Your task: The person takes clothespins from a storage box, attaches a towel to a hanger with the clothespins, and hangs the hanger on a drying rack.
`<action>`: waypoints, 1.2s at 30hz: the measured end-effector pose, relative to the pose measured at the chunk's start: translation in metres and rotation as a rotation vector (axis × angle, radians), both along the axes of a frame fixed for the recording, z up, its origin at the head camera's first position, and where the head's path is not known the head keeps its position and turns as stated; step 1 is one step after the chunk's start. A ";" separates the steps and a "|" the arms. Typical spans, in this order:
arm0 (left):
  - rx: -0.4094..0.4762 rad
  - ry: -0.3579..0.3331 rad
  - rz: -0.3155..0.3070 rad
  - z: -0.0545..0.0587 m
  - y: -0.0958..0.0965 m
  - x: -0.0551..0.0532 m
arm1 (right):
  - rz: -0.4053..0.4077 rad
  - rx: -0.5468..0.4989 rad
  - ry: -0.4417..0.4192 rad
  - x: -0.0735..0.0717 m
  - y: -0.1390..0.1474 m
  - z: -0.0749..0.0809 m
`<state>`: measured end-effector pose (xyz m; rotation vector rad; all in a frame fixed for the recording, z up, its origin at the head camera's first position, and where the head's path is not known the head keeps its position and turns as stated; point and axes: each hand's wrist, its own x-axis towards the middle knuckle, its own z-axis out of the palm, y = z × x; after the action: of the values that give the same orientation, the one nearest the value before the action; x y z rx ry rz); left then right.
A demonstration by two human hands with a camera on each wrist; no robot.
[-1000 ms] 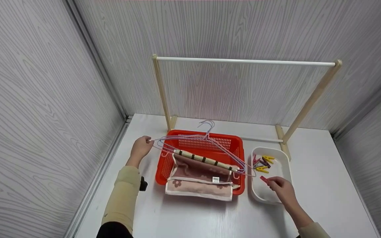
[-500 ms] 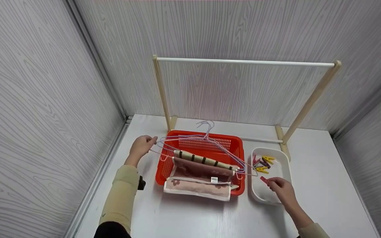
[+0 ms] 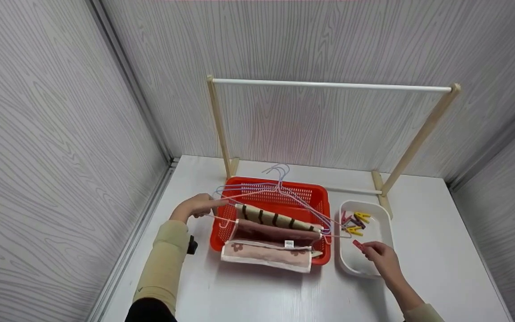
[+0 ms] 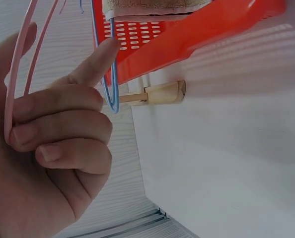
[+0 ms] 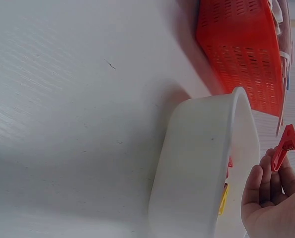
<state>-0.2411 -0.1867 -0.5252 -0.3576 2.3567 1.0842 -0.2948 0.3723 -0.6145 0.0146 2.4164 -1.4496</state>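
Note:
My left hand (image 3: 197, 206) grips the left end of a pink hanger (image 4: 19, 47), with several fingers curled round the wire. Its index finger reaches out against a blue hanger (image 4: 114, 106) in the left wrist view. A dusky pink towel (image 3: 266, 229) hangs over the pink hanger's bar, in front of a cream towel with dark stripes (image 3: 262, 217). Both are above the red basket (image 3: 326, 199). Over the white basin (image 3: 390, 232), my right hand (image 3: 383, 258) pinches a red clothespin (image 5: 286, 144) between thumb and fingers.
Yellow, pink and dark clothespins (image 3: 356, 222) lie in the basin. A pale pink flowered cloth (image 3: 268, 257) drapes over the basket's front rim. Behind stands a wooden rack with a white rail (image 3: 329, 84). Walls enclose the table (image 3: 262, 295) at left, back and right.
My left hand has shifted slightly right and down, its index finger now stretched towards the basket. The pink hanger has come forward, away from the others. The right hand stays nearly still.

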 end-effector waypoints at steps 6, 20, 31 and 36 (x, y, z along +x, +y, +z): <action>0.174 -0.191 -0.114 0.004 -0.001 0.000 | -0.006 0.001 0.003 0.000 0.001 0.000; 0.504 -0.123 -0.034 0.004 0.003 -0.001 | -0.022 -0.001 -0.025 0.001 0.002 -0.001; 0.600 -0.353 -0.070 0.003 0.005 0.000 | -0.021 0.002 -0.030 0.001 0.004 -0.003; 0.532 -0.386 -0.085 0.003 0.009 -0.002 | -0.011 -0.006 -0.030 0.000 0.004 -0.004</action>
<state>-0.2432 -0.1774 -0.5227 -0.2382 1.6590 1.4015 -0.2946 0.3761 -0.6182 0.0484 2.3918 -1.4513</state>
